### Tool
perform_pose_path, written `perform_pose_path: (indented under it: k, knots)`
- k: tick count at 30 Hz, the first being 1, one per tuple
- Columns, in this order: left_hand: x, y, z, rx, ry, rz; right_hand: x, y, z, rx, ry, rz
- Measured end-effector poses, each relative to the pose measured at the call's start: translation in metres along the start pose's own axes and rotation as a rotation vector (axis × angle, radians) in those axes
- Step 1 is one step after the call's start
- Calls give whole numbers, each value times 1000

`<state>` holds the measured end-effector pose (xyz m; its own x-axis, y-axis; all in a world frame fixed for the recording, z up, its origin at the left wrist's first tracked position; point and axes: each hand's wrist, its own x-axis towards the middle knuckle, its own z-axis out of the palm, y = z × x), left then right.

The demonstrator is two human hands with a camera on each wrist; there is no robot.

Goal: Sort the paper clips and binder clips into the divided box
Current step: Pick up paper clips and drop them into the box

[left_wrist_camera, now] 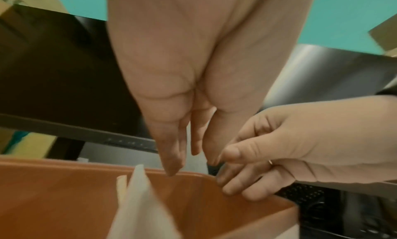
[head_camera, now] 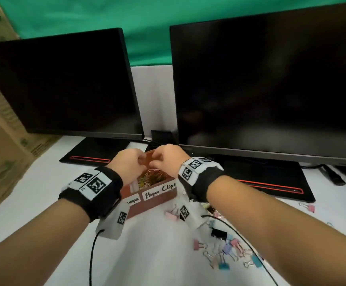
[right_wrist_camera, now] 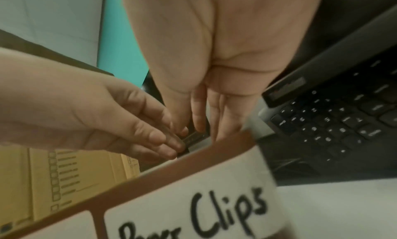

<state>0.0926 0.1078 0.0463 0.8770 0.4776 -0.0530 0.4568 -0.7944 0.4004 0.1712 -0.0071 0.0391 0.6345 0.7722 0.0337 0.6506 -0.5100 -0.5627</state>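
The fingers (left_wrist_camera: 171, 157) of the left hand (head_camera: 129, 164) point down, nearly straight, their tips meeting those of the right hand (head_camera: 169, 158) over the far rim of the small brown cardboard divided box (head_camera: 157, 200). Whether anything is pinched between the two hands I cannot tell — the left wrist view shows only the right thumb and forefinger pressed together beside the left fingertips, the other right fingers curled against the box edge.

The right-hand compartment, behind a white handwritten label reading "Paper Clips" (head_camera: 160, 190), holds a tangle of coloured wire paper clips (head_camera: 151, 178). The neighbouring label is half hidden and unreadable. Only the left wrist view shows the white card divider (left_wrist_camera: 139, 200) standing inside.

Pastel and black binder clips (head_camera: 227, 250) lie scattered on the white bench (head_camera: 157, 254), right of the box. Behind stand two dark monitors (head_camera: 271, 89) — and the right wrist view alone shows a black keyboard (right_wrist_camera: 335, 122).
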Motion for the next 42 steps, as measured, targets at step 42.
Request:
perform_pose_path:
  k: [42]
  knots:
    - [-83,208,178,328,-501,722,-288,246,-115,-89,-150,438]
